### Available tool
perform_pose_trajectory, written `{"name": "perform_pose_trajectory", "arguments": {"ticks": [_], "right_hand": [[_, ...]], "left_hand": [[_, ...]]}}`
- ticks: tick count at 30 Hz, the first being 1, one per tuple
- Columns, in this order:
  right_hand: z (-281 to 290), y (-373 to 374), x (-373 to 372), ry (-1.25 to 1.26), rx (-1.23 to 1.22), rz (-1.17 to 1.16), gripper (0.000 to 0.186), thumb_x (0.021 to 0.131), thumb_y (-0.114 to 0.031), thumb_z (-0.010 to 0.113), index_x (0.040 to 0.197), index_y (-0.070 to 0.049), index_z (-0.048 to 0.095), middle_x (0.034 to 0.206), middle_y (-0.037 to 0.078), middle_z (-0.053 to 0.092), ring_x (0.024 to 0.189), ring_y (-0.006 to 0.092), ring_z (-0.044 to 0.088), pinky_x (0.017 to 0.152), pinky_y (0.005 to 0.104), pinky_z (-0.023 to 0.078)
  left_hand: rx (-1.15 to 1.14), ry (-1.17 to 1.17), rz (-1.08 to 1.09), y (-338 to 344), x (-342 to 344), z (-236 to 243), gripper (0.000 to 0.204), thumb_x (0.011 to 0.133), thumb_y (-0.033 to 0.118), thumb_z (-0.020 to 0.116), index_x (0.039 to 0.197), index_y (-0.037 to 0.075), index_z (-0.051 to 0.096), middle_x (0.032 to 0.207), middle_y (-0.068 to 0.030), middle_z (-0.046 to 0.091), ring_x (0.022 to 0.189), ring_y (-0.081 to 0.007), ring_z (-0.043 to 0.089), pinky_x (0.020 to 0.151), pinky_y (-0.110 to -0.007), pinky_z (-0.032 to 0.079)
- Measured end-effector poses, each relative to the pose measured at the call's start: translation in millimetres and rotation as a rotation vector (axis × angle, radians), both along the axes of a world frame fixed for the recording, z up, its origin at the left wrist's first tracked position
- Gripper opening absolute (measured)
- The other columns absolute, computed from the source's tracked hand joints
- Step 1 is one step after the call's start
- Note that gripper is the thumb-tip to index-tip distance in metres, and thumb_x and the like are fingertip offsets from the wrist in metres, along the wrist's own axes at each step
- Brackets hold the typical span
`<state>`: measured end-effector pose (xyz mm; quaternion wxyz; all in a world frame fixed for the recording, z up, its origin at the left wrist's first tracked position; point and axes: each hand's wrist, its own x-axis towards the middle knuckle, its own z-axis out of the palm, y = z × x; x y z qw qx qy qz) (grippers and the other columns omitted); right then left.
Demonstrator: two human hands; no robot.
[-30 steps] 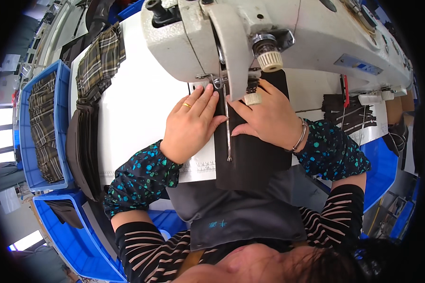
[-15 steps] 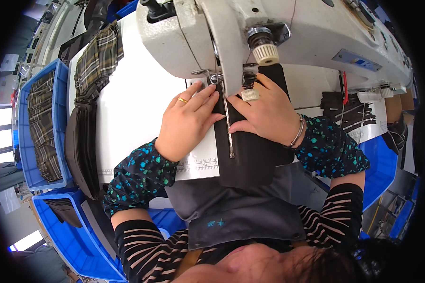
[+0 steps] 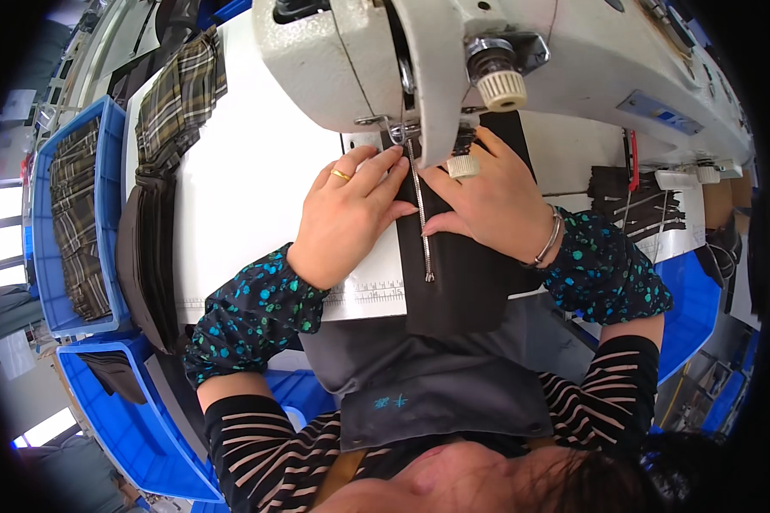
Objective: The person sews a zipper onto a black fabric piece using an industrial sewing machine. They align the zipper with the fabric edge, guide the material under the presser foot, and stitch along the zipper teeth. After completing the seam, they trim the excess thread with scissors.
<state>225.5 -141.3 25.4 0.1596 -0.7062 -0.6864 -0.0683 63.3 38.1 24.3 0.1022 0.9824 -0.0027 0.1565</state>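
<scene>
The metal-toothed zipper (image 3: 426, 248) lies on the black fabric (image 3: 462, 295), between the two hands. Its long axis runs from the presser foot (image 3: 399, 134) toward the person's body, the near end leaning slightly right; that end, with its small metal piece, points at the person and lies clear of both thumbs. The left hand (image 3: 349, 209) is flat and open, fingers together toward the foot, thumb reaching to the zipper's left side. The right hand (image 3: 496, 201) is spread open on the fabric, its thumb just beside the teeth (some of its fingers are partly hidden by the machine's cream knob (image 3: 463, 166)). Above stands the white sewing machine (image 3: 316, 81). Farther left on the white table (image 3: 239, 197) lie plaid cloth (image 3: 180, 98) and folded dark pieces (image 3: 145, 256); well right, dark strips (image 3: 637, 205) lie near a red-handled tool (image 3: 633, 162).
</scene>
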Motion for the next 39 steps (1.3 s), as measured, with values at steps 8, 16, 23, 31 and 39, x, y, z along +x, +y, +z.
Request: {"name": "perform_pose_trajectory", "arguments": {"ticks": [8,16,23,31,39], "right_hand": [[-2,0,-1,0.013,-0.005,-0.003,0.062,0.071,-0.052,0.085,0.112,-0.008,0.072,0.127,0.017,0.071,0.129,0.0349,0.061,0.114,0.0530,0.044],[-3,2,0,0.021,0.004,-0.001,0.060,0.072,-0.052,0.085,0.110,-0.008,0.072,0.127,0.017,0.070,0.129,0.0359,0.061,0.115,0.0530,0.043],[-3,3,1,0.032,-0.024,0.002,0.061,0.073,-0.052,0.084,0.113,-0.007,0.073,0.127,0.016,0.070,0.130,0.0363,0.060,0.116,0.0533,0.042],[7,3,2,-0.140,0.082,-0.068,0.060,0.065,-0.061,0.083,0.098,-0.012,0.075,0.090,0.003,0.059,0.088,0.0208,0.057,0.087,0.0402,0.044],[4,6,2,-0.113,0.096,-0.065,0.059,0.064,-0.060,0.084,0.094,-0.010,0.073,0.094,0.004,0.061,0.088,0.0220,0.057,0.085,0.0392,0.044]], "left_hand": [[0.026,0.013,-0.020,1,1,2,0.054,0.081,0.031,0.082,0.127,0.003,0.074,0.140,-0.0038,0.067,0.124,-0.0282,0.063,0.100,-0.040,0.053],[0.021,0.006,-0.013,3,3,2,0.052,0.082,0.031,0.082,0.126,0.003,0.074,0.139,-0.0031,0.068,0.123,-0.0284,0.063,0.100,-0.040,0.053],[0.025,0.008,-0.006,3,4,3,0.050,0.083,0.031,0.082,0.124,0.003,0.075,0.138,-0.0028,0.069,0.125,-0.0286,0.062,0.101,-0.040,0.053],[0.039,0.011,-0.003,5,4,3,0.051,0.085,0.033,0.080,0.129,0.006,0.074,0.138,-0.0022,0.069,0.125,-0.0280,0.063,0.101,-0.040,0.052],[0.011,-0.021,0.004,5,3,0,0.052,0.085,0.035,0.079,0.127,0.005,0.073,0.135,-0.0029,0.070,0.117,-0.0254,0.063,0.095,-0.038,0.053]]}}
